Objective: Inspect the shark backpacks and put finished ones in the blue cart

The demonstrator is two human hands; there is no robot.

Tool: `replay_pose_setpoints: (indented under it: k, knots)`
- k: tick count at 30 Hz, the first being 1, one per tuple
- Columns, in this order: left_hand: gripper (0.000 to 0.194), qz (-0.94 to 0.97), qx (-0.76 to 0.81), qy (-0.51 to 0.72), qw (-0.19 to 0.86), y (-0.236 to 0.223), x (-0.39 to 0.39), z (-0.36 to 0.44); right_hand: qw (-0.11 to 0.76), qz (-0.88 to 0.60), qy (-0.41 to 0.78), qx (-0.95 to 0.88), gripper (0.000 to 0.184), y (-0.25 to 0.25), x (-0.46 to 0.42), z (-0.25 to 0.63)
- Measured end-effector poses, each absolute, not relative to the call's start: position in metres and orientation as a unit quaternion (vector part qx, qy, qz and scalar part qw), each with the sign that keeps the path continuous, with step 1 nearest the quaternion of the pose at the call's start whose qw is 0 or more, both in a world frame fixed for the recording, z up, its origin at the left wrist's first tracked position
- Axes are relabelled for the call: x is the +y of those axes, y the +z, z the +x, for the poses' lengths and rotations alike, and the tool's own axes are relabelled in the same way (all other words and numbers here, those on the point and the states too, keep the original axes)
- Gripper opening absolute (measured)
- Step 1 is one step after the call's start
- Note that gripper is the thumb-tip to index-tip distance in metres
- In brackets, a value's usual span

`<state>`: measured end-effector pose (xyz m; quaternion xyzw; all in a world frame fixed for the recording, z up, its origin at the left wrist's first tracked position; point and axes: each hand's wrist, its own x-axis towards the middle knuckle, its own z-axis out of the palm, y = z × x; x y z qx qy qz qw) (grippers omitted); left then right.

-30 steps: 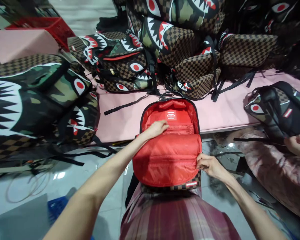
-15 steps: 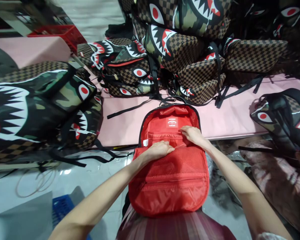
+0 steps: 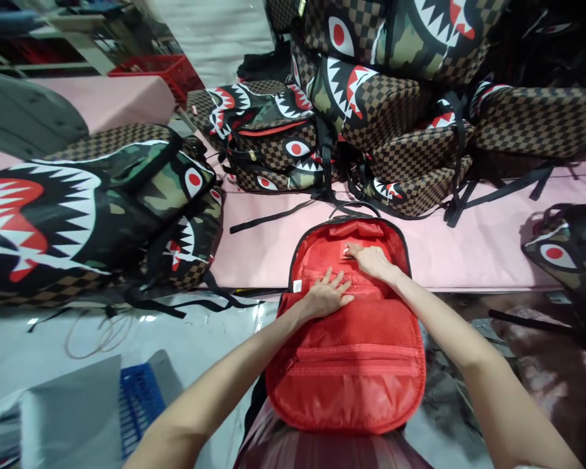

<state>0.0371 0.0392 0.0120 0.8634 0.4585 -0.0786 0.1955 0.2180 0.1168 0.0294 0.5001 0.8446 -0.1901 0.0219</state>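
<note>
An opened backpack with a red lining (image 3: 351,365) lies across my lap, its top end resting against the edge of the pink table (image 3: 469,251). My left hand (image 3: 328,296) lies flat with spread fingers on the red lining, at the fold between the two halves. My right hand (image 3: 371,259) rests palm down a little farther in, fingers stretched over the inner pocket below the white label. Neither hand holds anything. The front flap with its mesh pocket hangs open toward me.
Several shark-mouth, checkered and camouflage backpacks are piled at the back (image 3: 371,98) and on the left (image 3: 88,208). Another backpack (image 3: 566,254) lies at the right edge. Loose black straps trail over the table. A blue crate (image 3: 137,397) stands on the glossy floor at lower left.
My right hand left the flap's right edge and went inside the bag. My left hand has slid slightly and flattened on the lining. The view shifted, so everything sits lower and to the right.
</note>
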Motion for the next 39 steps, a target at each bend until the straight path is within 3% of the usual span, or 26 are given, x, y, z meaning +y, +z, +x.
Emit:
replay_pose_setpoints:
  k: [5,11,13,16,18,23,26,31,35,39]
  knots:
    - [0.051,0.865,0.453,-0.068,0.206,0.015,0.045,0.036,0.041,0.514,-0.2,0.833,0.035,0.012,0.136,0.212]
    - [0.054,0.847,0.432,-0.136,0.277,0.024,0.057,0.038,-0.032,0.507,-0.244,0.826,0.033,0.038,0.124,0.232]
    - [0.057,0.828,0.447,-0.152,0.301,0.028,0.058,0.038,-0.129,0.516,-0.277,0.8,0.032,0.051,0.109,0.258]
    - [0.061,0.803,0.473,-0.154,0.33,0.035,0.057,0.038,-0.345,0.587,-0.33,0.654,0.036,0.055,0.078,0.308]
    - [0.061,0.801,0.473,-0.15,0.335,0.039,0.055,0.037,-0.399,0.641,-0.326,0.568,0.038,0.048,0.056,0.333]
    - [0.059,0.804,0.467,-0.154,0.335,0.042,0.05,0.04,-0.356,0.605,-0.389,0.597,0.032,0.039,0.038,0.327]
    - [0.059,0.798,0.477,-0.143,0.339,0.039,0.049,0.042,-0.381,0.6,-0.396,0.582,0.03,0.042,0.05,0.311]
    - [0.045,0.81,0.483,-0.015,0.332,0.046,0.057,0.019,-0.467,0.696,-0.324,0.439,0.053,0.027,0.042,0.327]
    - [0.035,0.739,0.629,0.143,0.194,0.059,0.071,-0.02,-0.471,0.714,-0.303,0.421,0.054,0.014,0.012,0.349]
    - [0.037,0.653,0.737,0.112,0.134,0.058,0.071,-0.029,-0.478,0.703,-0.297,0.434,0.046,0.046,0.026,0.339]
